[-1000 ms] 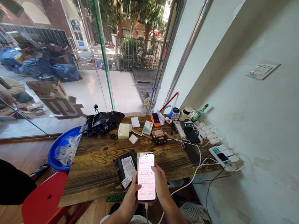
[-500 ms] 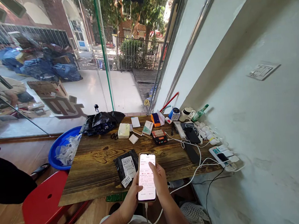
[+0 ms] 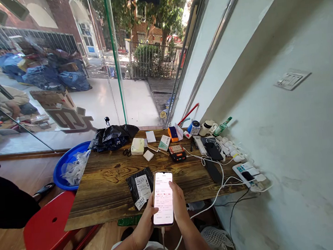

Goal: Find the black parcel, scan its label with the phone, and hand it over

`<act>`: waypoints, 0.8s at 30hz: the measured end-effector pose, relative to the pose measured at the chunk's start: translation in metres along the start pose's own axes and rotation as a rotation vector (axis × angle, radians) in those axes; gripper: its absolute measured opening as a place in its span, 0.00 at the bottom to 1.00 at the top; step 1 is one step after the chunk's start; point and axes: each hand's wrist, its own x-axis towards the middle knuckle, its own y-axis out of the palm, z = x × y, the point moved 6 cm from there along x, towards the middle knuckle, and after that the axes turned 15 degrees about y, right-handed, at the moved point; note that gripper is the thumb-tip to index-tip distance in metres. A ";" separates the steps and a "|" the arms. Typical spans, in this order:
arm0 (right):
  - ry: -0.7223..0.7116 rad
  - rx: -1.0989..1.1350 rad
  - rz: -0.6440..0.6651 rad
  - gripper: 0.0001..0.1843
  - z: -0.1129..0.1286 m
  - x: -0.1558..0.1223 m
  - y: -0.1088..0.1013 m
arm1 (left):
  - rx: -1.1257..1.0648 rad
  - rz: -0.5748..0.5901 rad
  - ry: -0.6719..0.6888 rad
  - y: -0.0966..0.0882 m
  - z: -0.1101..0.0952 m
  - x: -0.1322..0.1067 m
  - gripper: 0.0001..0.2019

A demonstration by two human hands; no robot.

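Observation:
A smartphone (image 3: 162,197) with a lit white and pink screen is held upright over the front edge of the wooden table (image 3: 108,192). My left hand (image 3: 144,222) grips its lower left side from behind. My right hand (image 3: 179,205) wraps its right edge, with a finger resting on the screen. A white cable (image 3: 164,234) hangs from the phone's bottom. Just left of the phone, a black parcel bag with a white label (image 3: 140,186) lies flat on the table.
Small boxes, an orange device (image 3: 177,152), dark phones and white chargers with cables (image 3: 229,150) crowd the table's far and right side. A black bag (image 3: 112,136) lies at the back left. A blue basin (image 3: 67,164) and red stool (image 3: 51,224) stand left. A person's dark sleeve (image 3: 3,197) shows at far left.
My right finger slid slightly on the screen, up and then back down. The phone stays in both hands in nearly the same place.

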 end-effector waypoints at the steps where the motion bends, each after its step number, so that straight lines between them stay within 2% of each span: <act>1: -0.005 -0.007 -0.002 0.27 0.001 0.000 0.000 | -0.005 -0.007 -0.006 -0.001 0.001 0.000 0.42; 6: 0.018 -0.008 0.014 0.30 -0.003 0.002 -0.001 | -0.038 -0.067 -0.034 -0.004 0.003 0.001 0.44; 12: 0.031 0.049 0.139 0.37 -0.029 0.007 -0.010 | -0.085 -0.092 -0.011 -0.010 0.007 0.002 0.45; 18: 0.095 0.142 0.073 0.39 -0.040 0.006 -0.018 | -0.133 -0.057 -0.018 -0.014 0.014 0.004 0.43; 24: 0.128 0.206 0.128 0.39 -0.044 0.014 -0.016 | -0.135 -0.092 0.032 -0.020 0.020 0.009 0.41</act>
